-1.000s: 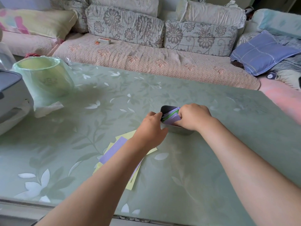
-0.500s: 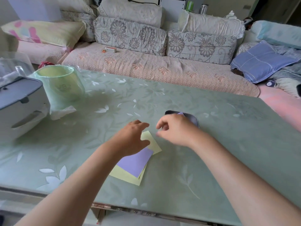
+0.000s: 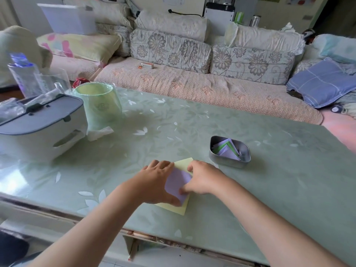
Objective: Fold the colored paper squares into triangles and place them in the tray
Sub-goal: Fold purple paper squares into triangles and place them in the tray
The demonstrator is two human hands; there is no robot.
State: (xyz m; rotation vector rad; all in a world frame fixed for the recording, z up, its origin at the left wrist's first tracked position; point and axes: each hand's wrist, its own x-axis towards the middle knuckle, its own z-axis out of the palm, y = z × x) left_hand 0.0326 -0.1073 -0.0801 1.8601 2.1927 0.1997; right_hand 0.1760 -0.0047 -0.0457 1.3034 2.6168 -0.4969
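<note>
Over the green table (image 3: 269, 189), the left hand (image 3: 156, 182) and the right hand (image 3: 204, 180) both pinch the purple square (image 3: 177, 182), thumbs on its near edge, fingers curled. It sits on the yellow sheets (image 3: 178, 208), near the metal tray (image 3: 229, 161) holding folded triangles (image 3: 228, 149).

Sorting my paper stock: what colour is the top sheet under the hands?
The top sheet is light purple, seen in the head view.
</note>
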